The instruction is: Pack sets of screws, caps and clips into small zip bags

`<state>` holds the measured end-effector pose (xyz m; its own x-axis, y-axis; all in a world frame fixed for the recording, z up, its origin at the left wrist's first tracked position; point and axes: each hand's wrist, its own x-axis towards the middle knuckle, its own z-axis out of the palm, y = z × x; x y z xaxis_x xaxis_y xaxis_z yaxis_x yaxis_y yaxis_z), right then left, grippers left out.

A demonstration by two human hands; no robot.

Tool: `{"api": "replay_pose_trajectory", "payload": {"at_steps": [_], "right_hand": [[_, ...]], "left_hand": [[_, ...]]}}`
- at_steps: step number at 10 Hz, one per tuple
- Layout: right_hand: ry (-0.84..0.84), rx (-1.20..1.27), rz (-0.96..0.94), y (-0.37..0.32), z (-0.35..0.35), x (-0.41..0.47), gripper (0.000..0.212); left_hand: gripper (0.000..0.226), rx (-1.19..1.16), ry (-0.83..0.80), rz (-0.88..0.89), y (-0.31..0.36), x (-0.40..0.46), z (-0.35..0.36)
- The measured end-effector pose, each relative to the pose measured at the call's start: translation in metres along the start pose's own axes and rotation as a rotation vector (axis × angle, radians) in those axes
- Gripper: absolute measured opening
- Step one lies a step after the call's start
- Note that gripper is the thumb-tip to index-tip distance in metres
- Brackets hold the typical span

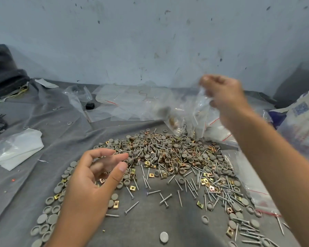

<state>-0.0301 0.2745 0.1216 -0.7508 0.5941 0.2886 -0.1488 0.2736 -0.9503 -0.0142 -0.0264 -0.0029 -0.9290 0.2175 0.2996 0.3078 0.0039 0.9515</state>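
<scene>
Grey cloth-covered worktop (34,175) runs back to a scuffed pale-blue wall (150,32); bare cloth at near centre and far left. Big heap of grey round plastic caps, gold square metal clips & silver screws (168,154) sits mid-worktop, spilling twd right edge. Stack of clear zip bags w/ red seal lines (125,100) lies behind heap, by the wall. Right hand (223,93) raised over heap's far edge, grip pinching a blurred clear small zip bag (200,111). Left hand (95,175) hovers over heap's left edge, fingers loosely spread, holding nothing.
</scene>
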Motion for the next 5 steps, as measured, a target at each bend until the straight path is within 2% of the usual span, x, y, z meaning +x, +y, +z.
{"api": "replay_pose_trajectory", "payload": {"at_steps": [1, 2, 3, 4, 5], "right_hand": [[0.316, 0.236, 0.245, 0.010, -0.036, 0.058, 0.015], [0.414, 0.262, 0.431, 0.054, -0.072, 0.076, 0.013], [0.422, 0.148, 0.588, 0.107, -0.103, 0.068, 0.025], [0.357, 0.099, 0.668, 0.135, -0.125, 0.058, 0.004], [0.313, 0.016, 0.648, 0.135, -0.129, 0.048, 0.015]], "left_hand": [[0.037, 0.013, -0.010, -0.011, 0.000, -0.001, 0.001], [0.035, 0.008, -0.011, -0.010, 0.001, 0.000, 0.001], [0.028, 0.038, -0.013, -0.006, 0.002, -0.001, 0.003], [0.022, 0.037, -0.002, -0.002, 0.005, -0.001, 0.004], [0.027, 0.026, 0.007, 0.009, 0.005, -0.001, 0.005]]}}
